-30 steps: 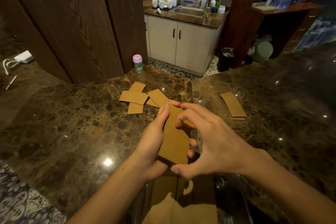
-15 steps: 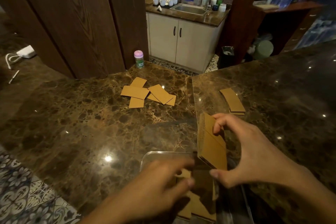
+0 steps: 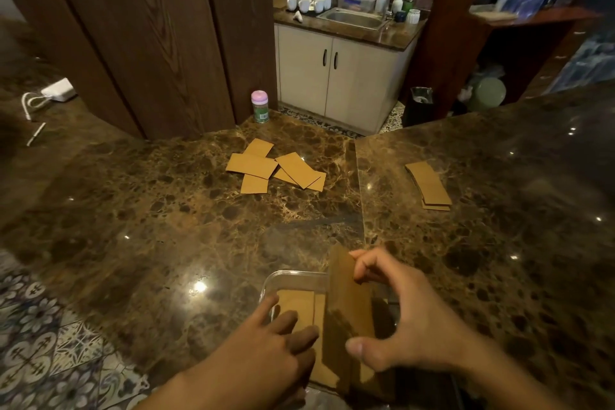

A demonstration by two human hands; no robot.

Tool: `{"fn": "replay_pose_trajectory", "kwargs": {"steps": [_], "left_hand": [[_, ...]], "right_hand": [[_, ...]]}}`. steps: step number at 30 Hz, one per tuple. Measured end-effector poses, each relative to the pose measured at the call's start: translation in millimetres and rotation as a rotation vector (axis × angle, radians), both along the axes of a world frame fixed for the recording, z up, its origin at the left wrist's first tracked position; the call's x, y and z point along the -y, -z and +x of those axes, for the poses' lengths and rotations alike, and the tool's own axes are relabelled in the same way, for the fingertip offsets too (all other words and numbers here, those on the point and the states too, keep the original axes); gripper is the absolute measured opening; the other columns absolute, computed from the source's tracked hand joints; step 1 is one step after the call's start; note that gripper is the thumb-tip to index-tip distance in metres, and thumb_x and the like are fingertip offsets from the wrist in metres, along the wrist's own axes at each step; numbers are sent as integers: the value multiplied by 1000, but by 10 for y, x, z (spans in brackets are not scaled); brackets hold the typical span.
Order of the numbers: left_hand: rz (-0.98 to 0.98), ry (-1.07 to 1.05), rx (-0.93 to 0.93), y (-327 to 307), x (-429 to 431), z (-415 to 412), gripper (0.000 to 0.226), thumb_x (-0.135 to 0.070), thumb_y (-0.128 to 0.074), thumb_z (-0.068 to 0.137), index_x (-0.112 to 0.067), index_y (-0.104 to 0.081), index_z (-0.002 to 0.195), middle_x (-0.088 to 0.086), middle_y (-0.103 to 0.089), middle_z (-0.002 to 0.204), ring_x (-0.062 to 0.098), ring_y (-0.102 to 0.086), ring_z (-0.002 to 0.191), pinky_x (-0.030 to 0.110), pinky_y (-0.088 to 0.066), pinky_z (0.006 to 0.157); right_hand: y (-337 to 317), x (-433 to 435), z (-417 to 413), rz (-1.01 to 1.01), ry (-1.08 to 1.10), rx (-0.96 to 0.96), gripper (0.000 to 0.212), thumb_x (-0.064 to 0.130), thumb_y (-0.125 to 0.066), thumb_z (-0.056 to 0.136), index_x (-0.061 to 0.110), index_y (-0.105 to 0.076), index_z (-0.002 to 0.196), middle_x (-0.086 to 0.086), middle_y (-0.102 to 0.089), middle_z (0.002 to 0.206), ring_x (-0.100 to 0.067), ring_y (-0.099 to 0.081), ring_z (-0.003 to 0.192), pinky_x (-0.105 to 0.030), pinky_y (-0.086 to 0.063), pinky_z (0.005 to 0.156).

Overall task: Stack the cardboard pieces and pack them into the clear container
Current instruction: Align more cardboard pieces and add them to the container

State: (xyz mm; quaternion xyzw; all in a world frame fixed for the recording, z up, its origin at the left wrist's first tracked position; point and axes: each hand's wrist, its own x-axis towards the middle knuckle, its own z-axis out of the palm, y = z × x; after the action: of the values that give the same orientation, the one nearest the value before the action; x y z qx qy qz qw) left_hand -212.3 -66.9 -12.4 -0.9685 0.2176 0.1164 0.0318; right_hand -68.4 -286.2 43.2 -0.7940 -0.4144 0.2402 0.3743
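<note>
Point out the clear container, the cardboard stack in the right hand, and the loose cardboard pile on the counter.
clear container [image 3: 296, 280]: head view, its far wall.
cardboard stack [image 3: 347, 301]: head view, its broad upright face.
loose cardboard pile [image 3: 252, 166]: head view, its leftmost flat piece.

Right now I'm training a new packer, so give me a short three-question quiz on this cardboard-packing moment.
1. True or false: the right hand grips a cardboard stack turned on edge, not lying flat.
2. Fingers of the left hand reach toward: A) the flat cardboard inside the clear container; B) a pink-lidded bottle; C) a sink.
3. How many cardboard groups lie on the counter outside the container?
Key: 1 true; 2 A; 3 two, the scattered pile and the neat stack.
</note>
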Motion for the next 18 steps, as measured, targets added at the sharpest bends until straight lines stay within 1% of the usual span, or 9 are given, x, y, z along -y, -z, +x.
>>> {"fn": "replay_pose_trajectory", "kwargs": {"steps": [3, 5, 7, 9, 10, 12, 14, 15, 18], "left_hand": [[-89, -7, 143, -31, -45, -103, 28, -51, -55, 82, -40, -79, 93, -18, -74, 103, 15, -75, 98, 50, -33, 110], [-101, -35, 220, -89, -134, -190, 36, -53, -48, 82, -40, -81, 85, -16, -78, 104, 18, -75, 103, 48, -30, 107], [-142, -90, 251, -173, -213, -293, 36, -53, -51, 78, -33, -82, 80, -9, -79, 105, 20, -76, 100, 44, -42, 98], [-275, -162, 208, -248, -258, -363, 36, -59, -59, 73, -29, -78, 83, -5, -76, 106, 14, -72, 96, 28, -56, 79], [-336, -201, 178, -286, -250, -389, 41, -64, -61, 72, -29, -73, 89, -6, -73, 107, 8, -68, 92, 20, -55, 69], [-353, -240, 162, -309, -225, -416, 52, -75, -58, 71, -34, -59, 102, -11, -66, 111, -2, -60, 90, 10, -47, 58], [-317, -243, 152, -277, -210, -410, 59, -76, -61, 69, -34, -54, 110, -10, -59, 122, -1, -55, 99, 9, -50, 61], [-292, -230, 151, -244, -210, -400, 60, -73, -66, 67, -32, -56, 110, -7, -56, 127, 3, -55, 105, 13, -55, 61], [-228, -191, 189, -168, -196, -359, 54, -67, -73, 60, -31, -56, 96, -2, -59, 128, 13, -53, 111, 19, -56, 53]], "right_hand": [[81, -129, -113, -139, -118, 104, 72, 66, -87, 63, 47, -41, 115, 42, -25, 140, 16, -30, 130, -12, -37, 106], [141, -201, -182, -158, -190, 244, 74, 68, -83, 66, 39, -42, 120, 31, -22, 145, 14, -21, 132, -7, -26, 105], [223, -256, -272, -125, -241, 361, 75, 73, -76, 69, 32, -44, 123, 15, -24, 151, 1, -20, 139, -14, -29, 110], [303, -318, -373, -121, -279, 417, 72, 76, -69, 74, 31, -44, 125, 6, -26, 153, -9, -21, 144, -26, -38, 110], [336, -354, -414, -129, -298, 443, 72, 76, -67, 76, 30, -45, 125, 3, -27, 153, -13, -23, 144, -31, -41, 108], [425, -438, -442, -172, -318, 467, 72, 71, -70, 76, 26, -44, 127, -1, -28, 151, -18, -26, 140, -39, -44, 107], [511, -527, -444, -216, -322, 463, 76, 68, -75, 74, 23, -43, 127, -3, -30, 149, -23, -26, 139, -42, -43, 109], [553, -567, -452, -224, -322, 465, 79, 68, -76, 74, 21, -43, 128, -5, -30, 150, -26, -25, 140, -42, -42, 111], [691, -608, -495, -258, -327, 481, 92, 74, -71, 76, 14, -41, 139, -11, -24, 163, -29, -15, 151, -42, -36, 119]]}}
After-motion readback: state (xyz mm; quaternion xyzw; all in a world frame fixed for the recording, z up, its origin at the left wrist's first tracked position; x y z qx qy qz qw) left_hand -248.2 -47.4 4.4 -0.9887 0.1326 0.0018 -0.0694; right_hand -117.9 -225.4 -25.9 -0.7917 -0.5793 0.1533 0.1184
